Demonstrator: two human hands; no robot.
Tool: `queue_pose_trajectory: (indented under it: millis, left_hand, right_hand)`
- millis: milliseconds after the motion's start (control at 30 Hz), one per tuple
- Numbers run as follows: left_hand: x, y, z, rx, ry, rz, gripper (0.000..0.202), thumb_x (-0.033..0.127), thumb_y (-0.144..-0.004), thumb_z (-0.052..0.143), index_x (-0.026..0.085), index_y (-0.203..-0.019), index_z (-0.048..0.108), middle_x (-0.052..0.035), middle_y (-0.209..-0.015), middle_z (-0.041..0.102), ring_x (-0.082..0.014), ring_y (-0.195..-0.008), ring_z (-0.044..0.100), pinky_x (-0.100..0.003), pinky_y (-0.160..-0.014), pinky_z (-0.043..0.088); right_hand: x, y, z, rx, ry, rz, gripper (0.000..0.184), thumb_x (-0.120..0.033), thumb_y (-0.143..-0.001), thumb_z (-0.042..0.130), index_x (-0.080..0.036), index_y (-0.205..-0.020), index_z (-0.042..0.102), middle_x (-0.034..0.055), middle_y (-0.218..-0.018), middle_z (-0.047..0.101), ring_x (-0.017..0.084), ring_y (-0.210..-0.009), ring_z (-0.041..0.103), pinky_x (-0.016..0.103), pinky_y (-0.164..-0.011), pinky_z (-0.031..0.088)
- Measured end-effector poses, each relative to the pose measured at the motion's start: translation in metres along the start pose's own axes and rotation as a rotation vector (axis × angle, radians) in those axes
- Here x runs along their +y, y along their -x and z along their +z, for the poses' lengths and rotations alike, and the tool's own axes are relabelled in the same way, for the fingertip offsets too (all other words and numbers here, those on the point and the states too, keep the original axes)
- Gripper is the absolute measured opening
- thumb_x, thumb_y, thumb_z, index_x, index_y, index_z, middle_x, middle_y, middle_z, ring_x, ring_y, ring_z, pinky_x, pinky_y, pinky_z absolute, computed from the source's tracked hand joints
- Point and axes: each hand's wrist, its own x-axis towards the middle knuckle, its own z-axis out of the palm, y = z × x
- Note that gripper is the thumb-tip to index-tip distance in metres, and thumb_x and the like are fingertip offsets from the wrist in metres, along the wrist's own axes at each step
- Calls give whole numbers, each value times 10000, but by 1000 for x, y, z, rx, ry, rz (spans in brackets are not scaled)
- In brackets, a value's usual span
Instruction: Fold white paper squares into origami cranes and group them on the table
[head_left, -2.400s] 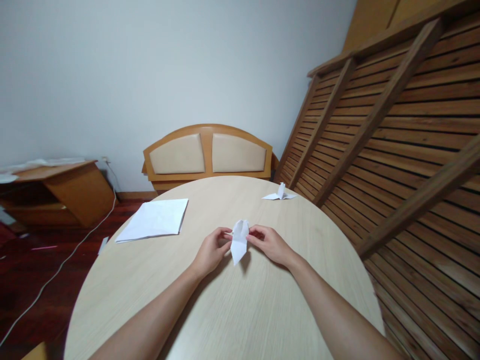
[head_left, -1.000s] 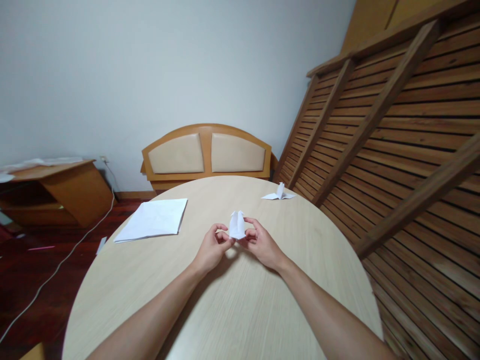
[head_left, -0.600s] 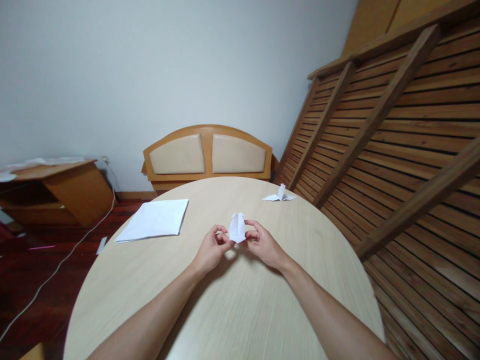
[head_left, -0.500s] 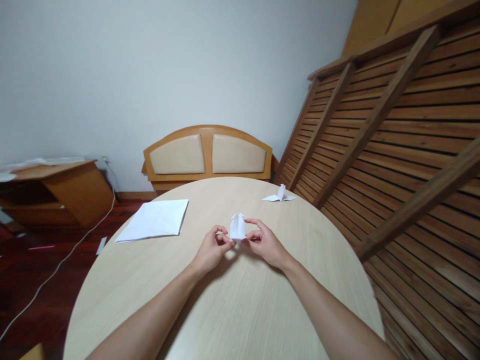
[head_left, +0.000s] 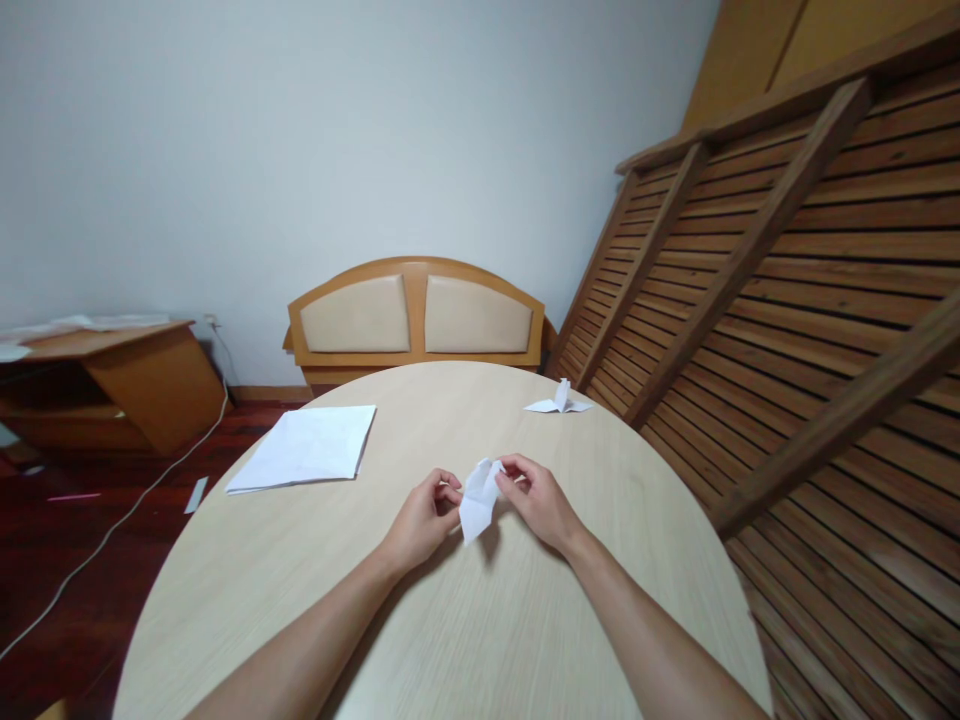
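Between my hands a small folded white paper (head_left: pixel 478 503) is held just above the round table, one pointed flap hanging down toward me. My left hand (head_left: pixel 425 518) is closed, its thumb and fingers pinching the paper's left side. The thumb and index finger of my right hand (head_left: pixel 538 497) grip its upper right corner. Farther off, near the table's right back edge, stands a white origami bird (head_left: pixel 561 400) with its wings spread.
A stack of white paper sheets (head_left: pixel 304 450) lies on the left of the round wooden table (head_left: pixel 465 630). A slatted wooden frame (head_left: pixel 787 270) leans along the right side. Behind the table is a headboard (head_left: pixel 415 310); a low desk (head_left: pixel 142 385) stands at left.
The folded paper has been tilted and opened out, with a pointed flap now hanging toward me. My right hand has shifted from its side to its upper right corner.
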Motion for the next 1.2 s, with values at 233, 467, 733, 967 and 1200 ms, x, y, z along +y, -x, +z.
queue_pose_trajectory:
  millis: [233,467,733,967,1200]
  left_hand:
    - [2,2,-3,49,-351,72,291,332,-850,637,191,-1084,537,-114,-1078,696,-240,-1005,657,-366,-868,494]
    - [5,6,-8,45,-852,183,355,270,-880,553,162,-1218,534,-152,-1186,638,-302,-1127,583,-452,-957,473]
    - [1,3,-9,43,-929,255,241,223,-886,527,167,-1118,555,-134,-1197,634,-283,-1138,574,-460,-1002,460]
    - [0,1,-9,33,-911,251,228,211,-892,511,179,-1115,548,-136,-1216,620,-286,-1156,561,-482,-1009,449]
    - [1,-1,-10,32,-882,237,227,214,-888,520,185,-1110,559,-143,-1225,615,-291,-1169,554,-488,-1012,443]
  right_hand:
    - [2,-5,-2,122,59,16,275,-419,-869,609,-160,-848,700,56,-803,723,185,-715,642,293,-693,494]
    - [13,-40,-55,475,268,58,285,-432,-825,615,-166,-820,718,78,-790,754,214,-704,691,296,-678,512]
    - [47,-80,-134,667,645,324,233,-352,-790,667,-156,-859,773,120,-834,773,240,-784,709,286,-689,504]
    - [77,-91,-151,689,724,405,232,-341,-786,680,-163,-890,786,145,-911,775,255,-822,710,306,-739,517]
    - [90,-109,-144,674,742,396,247,-354,-785,679,-167,-915,776,136,-922,774,269,-863,710,304,-726,508]
